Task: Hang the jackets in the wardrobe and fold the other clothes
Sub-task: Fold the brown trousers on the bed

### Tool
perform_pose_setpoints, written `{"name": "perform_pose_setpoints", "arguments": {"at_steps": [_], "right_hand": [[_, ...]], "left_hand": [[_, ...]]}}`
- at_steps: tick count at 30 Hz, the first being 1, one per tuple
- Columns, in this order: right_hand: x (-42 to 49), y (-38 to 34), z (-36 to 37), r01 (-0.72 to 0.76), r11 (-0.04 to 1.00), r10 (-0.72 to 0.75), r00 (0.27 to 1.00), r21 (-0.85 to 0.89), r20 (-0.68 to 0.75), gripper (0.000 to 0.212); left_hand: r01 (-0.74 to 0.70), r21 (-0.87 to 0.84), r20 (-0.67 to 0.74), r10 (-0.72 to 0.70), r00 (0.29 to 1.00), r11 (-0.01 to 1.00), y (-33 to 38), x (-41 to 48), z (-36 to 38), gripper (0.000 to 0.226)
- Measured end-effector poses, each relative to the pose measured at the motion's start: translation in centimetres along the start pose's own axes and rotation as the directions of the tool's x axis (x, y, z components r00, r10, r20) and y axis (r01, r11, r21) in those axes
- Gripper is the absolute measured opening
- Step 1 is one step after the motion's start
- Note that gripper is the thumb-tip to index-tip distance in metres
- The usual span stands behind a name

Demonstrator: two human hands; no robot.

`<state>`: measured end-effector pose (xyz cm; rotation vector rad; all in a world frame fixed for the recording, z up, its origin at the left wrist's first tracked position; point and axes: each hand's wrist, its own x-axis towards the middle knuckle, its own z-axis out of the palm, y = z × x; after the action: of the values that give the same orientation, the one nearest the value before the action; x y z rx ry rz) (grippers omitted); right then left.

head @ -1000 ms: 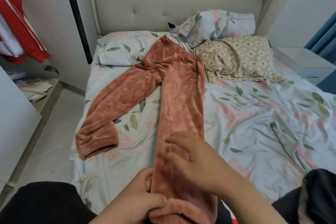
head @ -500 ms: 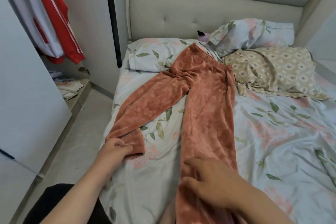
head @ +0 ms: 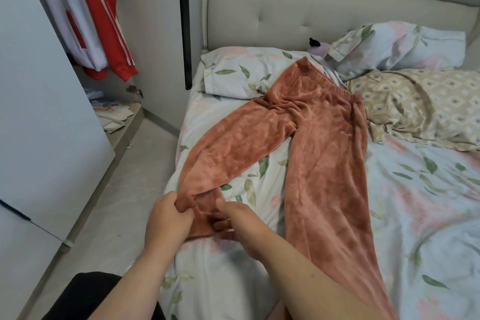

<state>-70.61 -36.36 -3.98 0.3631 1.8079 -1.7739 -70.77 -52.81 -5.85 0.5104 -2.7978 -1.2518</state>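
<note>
Rust-orange velvet trousers (head: pixel 319 148) lie spread on the floral bed sheet (head: pixel 415 202), waistband toward the pillows, legs apart. The left leg's cuff sits near the bed's left edge. My left hand (head: pixel 167 218) grips that cuff's outer corner. My right hand (head: pixel 233 218) pinches the same cuff from the inner side, thumb on top. The right trouser leg runs down under my right forearm. A red and white jacket (head: pixel 96 21) hangs in the open wardrobe at the upper left.
Two floral pillows (head: pixel 239 73) and a beige patterned cloth (head: pixel 420 104) lie by the padded headboard (head: pixel 311 8). A white wardrobe door (head: pixel 39 112) stands open at the left. Papers (head: pixel 111 114) lie on the wardrobe floor. A tiled floor strip (head: pixel 109 210) runs beside the bed.
My left hand stayed on the left leg's cuff and now grips it. My right hand left the right leg and came over to the same cuff. The view swung left.
</note>
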Motion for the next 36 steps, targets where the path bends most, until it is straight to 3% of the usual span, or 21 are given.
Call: {"name": "perform_pose_setpoints", "arguments": {"at_steps": [3, 5, 7, 9, 11, 13, 14, 16, 18, 19, 21, 24, 25, 27, 28, 29, 30, 32, 34, 36], "right_hand": [[0.6, -0.6, 0.0, -0.004, 0.991, 0.0, 1.0, 0.134, 0.03, 0.038], [0.9, -0.8, 0.2, -0.012, 0.972, 0.005, 1.0, 0.235, 0.029, 0.039], [0.9, -0.6, 0.1, -0.017, 0.953, 0.007, 0.999, 0.302, 0.034, 0.03], [0.9, -0.5, -0.3, -0.039, 0.916, 0.019, 0.998, 0.399, 0.052, 0.025], [0.8, -0.7, -0.5, -0.103, 0.839, 0.038, 0.991, 0.534, 0.131, 0.031], [0.4, -0.8, -0.9, -0.191, 0.768, 0.044, 0.968, 0.612, 0.246, 0.036], [0.2, -0.8, -1.0, -0.237, 0.735, 0.043, 0.951, 0.635, 0.305, 0.041], [-0.3, -0.8, -1.3, -0.334, 0.673, 0.049, 0.91, 0.66, 0.411, 0.048], [-0.6, -0.8, -1.5, -0.327, 0.693, 0.046, 0.909, 0.642, 0.414, 0.048], [-0.7, -0.8, -1.5, -0.3, 0.73, 0.05, 0.92, 0.614, 0.39, 0.047], [-0.7, -0.6, -1.5, -0.257, 0.784, 0.065, 0.939, 0.564, 0.337, 0.044], [-0.2, -0.3, -1.4, -0.218, 0.865, 0.118, 0.964, 0.452, 0.24, 0.033], [0.1, -0.3, -1.3, -0.213, 0.889, 0.134, 0.968, 0.406, 0.214, 0.028], [0.7, 0.0, -1.1, -0.234, 0.936, 0.189, 0.965, 0.262, 0.183, 0.021], [0.9, 0.2, -0.9, -0.259, 0.952, 0.23, 0.957, 0.164, 0.178, 0.016], [1.1, 0.3, -0.7, -0.293, 0.954, 0.276, 0.942, 0.064, 0.19, 0.012], [1.4, 0.3, -0.5, -0.318, 0.948, 0.316, 0.926, -0.02, 0.205, 0.011], [2.5, 0.3, -0.7, -0.313, 0.947, 0.32, 0.937, -0.073, 0.137, 0.015], [4.3, 0.3, -1.8, -0.202, 0.978, 0.205, 0.976, 0.048, -0.078, 0.014], [5.7, -0.1, -2.9, -0.074, 0.963, 0.14, 0.96, 0.258, -0.244, 0.01]], "left_hand": [[-0.177, -0.089, 0.139, 0.188, 0.972, 0.98, 1.3, -1.0, -0.1, 0.012], [-0.211, -0.153, 0.291, 0.248, 0.924, 0.965, 1.7, -1.6, 0.1, 0.022], [-0.066, -0.331, 0.386, 0.199, 0.901, 0.941, 1.7, -1.6, 0.2, 0.032], [0.123, -0.503, 0.331, 0.059, 0.942, 0.855, 1.6, -1.1, 0.5, 0.034], [0.146, -0.479, 0.184, -0.064, 0.981, 0.865, 1.6, -0.4, 0.7, 0.021], [0.203, -0.461, 0.159, -0.145, 0.977, 0.864, 1.3, -0.1, 0.6, 0.031], [0.31, -0.554, 0.278, -0.179, 0.944, 0.773, 1.5, 0.1, 0.5, 0.039], [0.586, -0.613, 0.595, -0.178, 0.784, 0.531, 1.6, 0.3, 0.2, 0.052], [0.7, -0.556, 0.746, -0.104, 0.658, 0.448, 1.5, 0.0, -0.3, 0.051], [0.704, -0.547, 0.759, -0.086, 0.646, 0.453, 1.6, 0.0, -0.4, 0.046], [0.666, -0.573, 0.72, -0.096, 0.688, 0.477, 1.5, 0.0, -1.2, 0.041], [0.689, -0.59, 0.691, -0.177, 0.701, 0.422, 0.5, 0.8, -3.7, 0.026], [0.67, -0.591, 0.65, -0.226, 0.725, 0.449, -0.3, 1.3, -4.4, 0.021], [0.556, -0.436, 0.446, -0.367, 0.816, 0.708, -2.2, 2.3, -5.1, 0.01], [0.477, -0.231, 0.317, -0.398, 0.861, 0.848, -3.1, 2.6, -5.1, 0.008], [0.403, -0.001, 0.225, -0.393, 0.892, 0.915, -3.9, 2.8, -4.9, 0.012], [0.345, 0.183, 0.184, -0.377, 0.908, 0.921, -4.2, 2.9, -4.6, 0.015], [0.309, 0.334, 0.135, -0.37, 0.919, 0.891, -4.1, 3.1, -4.0, 0.01], [0.321, 0.304, 0.101, -0.365, 0.925, 0.897, -3.8, 3.6, -3.3, 0.009], [0.359, 0.186, 0.098, -0.381, 0.919, 0.915, -3.4, 4.0, -2.4, 0.016]]}}
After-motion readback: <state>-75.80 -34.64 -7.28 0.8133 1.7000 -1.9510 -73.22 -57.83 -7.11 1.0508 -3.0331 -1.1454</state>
